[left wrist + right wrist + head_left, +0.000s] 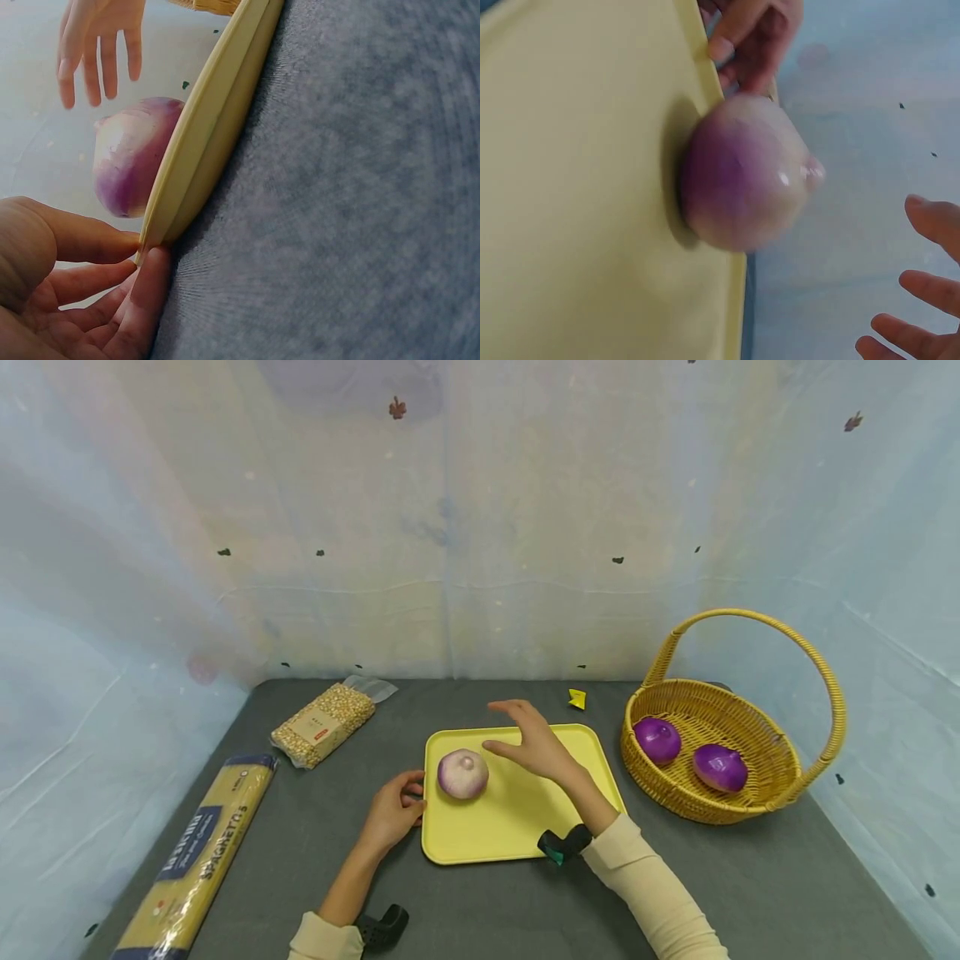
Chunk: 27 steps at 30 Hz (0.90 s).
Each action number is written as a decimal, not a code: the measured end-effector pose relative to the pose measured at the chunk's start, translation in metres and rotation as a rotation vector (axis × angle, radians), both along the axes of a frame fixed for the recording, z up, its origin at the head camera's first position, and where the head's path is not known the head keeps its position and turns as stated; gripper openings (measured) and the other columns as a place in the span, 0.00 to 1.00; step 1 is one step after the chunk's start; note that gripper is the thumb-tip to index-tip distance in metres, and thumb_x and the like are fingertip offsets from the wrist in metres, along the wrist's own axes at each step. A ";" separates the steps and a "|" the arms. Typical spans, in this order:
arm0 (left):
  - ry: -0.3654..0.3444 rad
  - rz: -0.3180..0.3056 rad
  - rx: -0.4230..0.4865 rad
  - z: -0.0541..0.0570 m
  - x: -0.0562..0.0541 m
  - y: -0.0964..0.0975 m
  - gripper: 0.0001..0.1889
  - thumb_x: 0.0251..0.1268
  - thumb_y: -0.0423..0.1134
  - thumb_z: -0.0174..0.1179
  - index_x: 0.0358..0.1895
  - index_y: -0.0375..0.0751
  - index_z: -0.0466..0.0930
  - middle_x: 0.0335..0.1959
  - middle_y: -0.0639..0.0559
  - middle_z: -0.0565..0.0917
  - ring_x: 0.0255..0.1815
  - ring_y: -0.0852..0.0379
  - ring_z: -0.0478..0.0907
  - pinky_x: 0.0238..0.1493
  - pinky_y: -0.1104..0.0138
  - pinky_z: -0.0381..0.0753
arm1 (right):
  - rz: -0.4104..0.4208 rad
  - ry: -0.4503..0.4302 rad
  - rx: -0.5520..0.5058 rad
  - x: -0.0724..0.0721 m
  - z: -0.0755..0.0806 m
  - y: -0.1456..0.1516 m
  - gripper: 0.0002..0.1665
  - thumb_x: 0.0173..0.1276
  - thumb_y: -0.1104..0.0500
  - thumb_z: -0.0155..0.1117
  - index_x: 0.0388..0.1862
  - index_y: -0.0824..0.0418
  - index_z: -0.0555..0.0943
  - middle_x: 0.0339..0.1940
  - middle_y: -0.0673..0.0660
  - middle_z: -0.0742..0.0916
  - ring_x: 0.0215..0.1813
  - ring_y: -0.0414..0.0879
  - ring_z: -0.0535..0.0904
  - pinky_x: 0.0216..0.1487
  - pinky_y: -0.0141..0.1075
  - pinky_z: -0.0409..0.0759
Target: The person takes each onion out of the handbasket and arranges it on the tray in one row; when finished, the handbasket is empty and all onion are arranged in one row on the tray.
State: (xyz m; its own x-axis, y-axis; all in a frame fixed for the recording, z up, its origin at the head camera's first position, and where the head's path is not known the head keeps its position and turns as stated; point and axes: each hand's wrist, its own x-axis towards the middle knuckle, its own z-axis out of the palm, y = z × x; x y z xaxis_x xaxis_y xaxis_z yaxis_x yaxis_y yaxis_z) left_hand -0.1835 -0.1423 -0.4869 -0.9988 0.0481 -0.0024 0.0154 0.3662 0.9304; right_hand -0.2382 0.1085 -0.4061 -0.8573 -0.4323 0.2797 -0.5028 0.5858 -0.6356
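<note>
A purple-and-white onion [462, 774] sits on the left part of a yellow tray [517, 818], its pale tip upward. At the tray's left edge, my left hand [392, 810] pinches the rim between thumb and fingers, as the left wrist view shows beside the tray wall [196, 157]. My right hand [536, 745] hovers over the tray, to the right of the onion, fingers spread and holding nothing. In the right wrist view, a gap separates its fingers [922, 289] from the onion [742, 176].
To the right stands a yellow wicker basket [636, 772] with a tall handle, holding two purple onions [720, 768]. A bag of pale beans or grains [324, 724] lies at the back left, and a spaghetti pack [198, 860] at the left edge. Behind the tray is a small yellow scrap [577, 698].
</note>
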 end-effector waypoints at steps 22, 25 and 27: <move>0.003 0.007 -0.007 0.001 0.000 0.000 0.23 0.54 0.22 0.58 0.57 0.29 0.72 0.38 0.40 0.76 0.27 0.56 0.76 0.23 0.67 0.81 | -0.143 0.088 0.015 -0.011 0.042 0.069 0.35 0.62 0.49 0.65 0.67 0.56 0.67 0.63 0.60 0.71 0.61 0.56 0.67 0.57 0.53 0.71; 0.004 0.010 -0.012 0.001 0.000 0.000 0.23 0.54 0.22 0.58 0.57 0.29 0.72 0.38 0.40 0.76 0.27 0.56 0.76 0.23 0.67 0.81 | -0.154 0.110 0.015 -0.012 0.045 0.075 0.35 0.62 0.50 0.65 0.66 0.57 0.67 0.62 0.60 0.72 0.60 0.55 0.68 0.57 0.52 0.71; 0.001 0.008 -0.015 0.001 0.000 0.000 0.23 0.55 0.22 0.58 0.57 0.30 0.72 0.38 0.40 0.76 0.27 0.56 0.76 0.23 0.66 0.81 | -0.161 0.123 0.011 -0.012 0.047 0.078 0.35 0.62 0.50 0.65 0.66 0.57 0.68 0.61 0.60 0.73 0.59 0.55 0.68 0.55 0.51 0.72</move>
State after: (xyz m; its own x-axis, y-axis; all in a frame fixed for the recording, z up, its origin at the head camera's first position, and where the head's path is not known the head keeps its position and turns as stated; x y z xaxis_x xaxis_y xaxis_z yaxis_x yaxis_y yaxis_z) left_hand -0.1839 -0.1419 -0.4856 -0.9992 0.0401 -0.0020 0.0134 0.3801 0.9249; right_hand -0.2498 0.1865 -0.3590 -0.8754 -0.2961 0.3821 -0.4753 0.6715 -0.5685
